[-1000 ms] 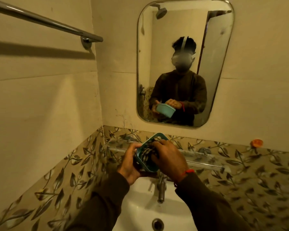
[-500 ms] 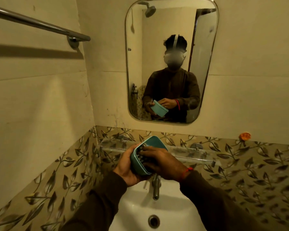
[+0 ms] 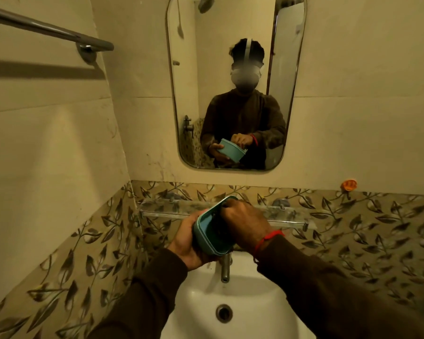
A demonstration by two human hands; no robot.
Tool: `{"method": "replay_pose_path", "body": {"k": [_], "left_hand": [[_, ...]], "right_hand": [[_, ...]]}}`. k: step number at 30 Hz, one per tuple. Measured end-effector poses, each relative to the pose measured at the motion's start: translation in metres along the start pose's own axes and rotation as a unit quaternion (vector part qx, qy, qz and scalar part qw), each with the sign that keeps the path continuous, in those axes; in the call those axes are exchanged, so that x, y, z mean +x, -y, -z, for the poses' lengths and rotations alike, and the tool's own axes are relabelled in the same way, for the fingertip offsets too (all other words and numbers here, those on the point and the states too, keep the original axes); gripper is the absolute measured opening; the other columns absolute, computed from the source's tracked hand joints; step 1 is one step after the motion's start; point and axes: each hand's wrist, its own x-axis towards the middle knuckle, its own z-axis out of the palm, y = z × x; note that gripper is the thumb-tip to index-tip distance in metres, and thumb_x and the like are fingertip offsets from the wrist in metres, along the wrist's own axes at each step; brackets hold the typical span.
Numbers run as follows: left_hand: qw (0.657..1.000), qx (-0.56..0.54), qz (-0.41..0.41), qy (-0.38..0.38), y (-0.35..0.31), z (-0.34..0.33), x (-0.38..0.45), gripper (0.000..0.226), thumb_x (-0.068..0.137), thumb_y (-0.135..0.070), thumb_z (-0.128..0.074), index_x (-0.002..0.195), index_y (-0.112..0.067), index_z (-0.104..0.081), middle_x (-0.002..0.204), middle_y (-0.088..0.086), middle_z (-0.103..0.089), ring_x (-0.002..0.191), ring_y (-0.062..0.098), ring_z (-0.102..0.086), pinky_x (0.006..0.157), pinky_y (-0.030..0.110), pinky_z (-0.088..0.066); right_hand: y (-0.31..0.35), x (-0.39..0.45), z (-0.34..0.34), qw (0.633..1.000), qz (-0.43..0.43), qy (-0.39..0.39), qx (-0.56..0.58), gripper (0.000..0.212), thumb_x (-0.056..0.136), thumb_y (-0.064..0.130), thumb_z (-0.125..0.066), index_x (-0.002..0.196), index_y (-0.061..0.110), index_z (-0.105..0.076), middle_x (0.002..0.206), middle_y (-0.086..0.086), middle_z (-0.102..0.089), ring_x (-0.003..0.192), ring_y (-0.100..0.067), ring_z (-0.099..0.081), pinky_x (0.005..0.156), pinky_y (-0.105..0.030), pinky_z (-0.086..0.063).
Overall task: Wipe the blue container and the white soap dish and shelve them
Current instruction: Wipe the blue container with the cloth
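Note:
My left hand (image 3: 185,243) grips the blue container (image 3: 206,232) from below and behind. It is held over the sink, tilted on its side with the opening facing right. My right hand (image 3: 245,223) reaches into the opening with its fingers closed on a cloth, which the hand mostly hides. The mirror reflection shows a bit of the cloth (image 3: 244,150) at the container's rim. The white soap dish is not in view.
A glass shelf (image 3: 289,217) runs along the leaf-patterned tiles just behind my hands. Below are the white sink (image 3: 255,304) and its metal tap (image 3: 225,267). A mirror (image 3: 230,25) hangs above, a towel rail (image 3: 47,30) upper left, an orange hook (image 3: 349,185) right.
The container has tipped further onto its side and turned in my left hand. My right hand has worked deeper inside, so the patterned cloth is now mostly hidden. The view has shifted slightly.

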Motion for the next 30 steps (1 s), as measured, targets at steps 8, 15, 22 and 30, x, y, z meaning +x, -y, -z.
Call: {"method": "replay_pose_path", "body": {"k": [8,15,22,30], "left_hand": [[0.999,-0.022,-0.034,0.011,0.008,-0.005,0.0,0.061,0.084,-0.055,-0.057,0.123,-0.01,-0.071,0.126,0.026,-0.068,0.119,0.044,-0.06,0.092,0.06,-0.052],[0.99,-0.117,-0.017,0.078,0.006,-0.001,-0.007,0.062,0.096,-0.053,-0.042,0.133,-0.007,-0.064,0.129,0.027,-0.063,0.111,0.043,-0.063,0.089,0.052,-0.056],[0.991,-0.121,-0.018,0.045,0.015,-0.001,-0.009,0.058,0.097,-0.053,-0.042,0.135,-0.012,-0.061,0.122,0.025,-0.066,0.104,0.042,-0.062,0.089,0.05,-0.053],[0.987,-0.152,0.009,0.053,0.02,0.004,-0.016,0.065,0.094,-0.054,-0.048,0.14,-0.009,-0.052,0.114,0.026,-0.066,0.097,0.043,-0.067,0.065,0.046,-0.062]], "right_hand": [[0.024,-0.002,0.002,0.992,0.05,0.083,0.081,0.032,0.088,0.012,-0.063,0.12,0.008,-0.062,0.115,-0.013,-0.065,0.107,-0.03,-0.06,0.093,-0.042,-0.05],[0.02,0.001,0.012,0.979,0.028,-0.001,0.202,0.026,0.086,0.012,-0.065,0.112,0.017,-0.07,0.112,-0.006,-0.069,0.104,-0.02,-0.062,0.089,-0.032,-0.053],[0.018,0.004,0.007,0.987,-0.1,-0.095,0.079,0.024,0.09,0.017,-0.059,0.113,0.011,-0.061,0.109,-0.012,-0.064,0.1,-0.031,-0.059,0.077,-0.038,-0.05],[0.035,-0.001,0.008,0.975,0.004,0.028,0.22,0.024,0.09,0.014,-0.059,0.112,0.019,-0.064,0.108,-0.008,-0.067,0.098,-0.024,-0.063,0.081,-0.037,-0.057]]}}
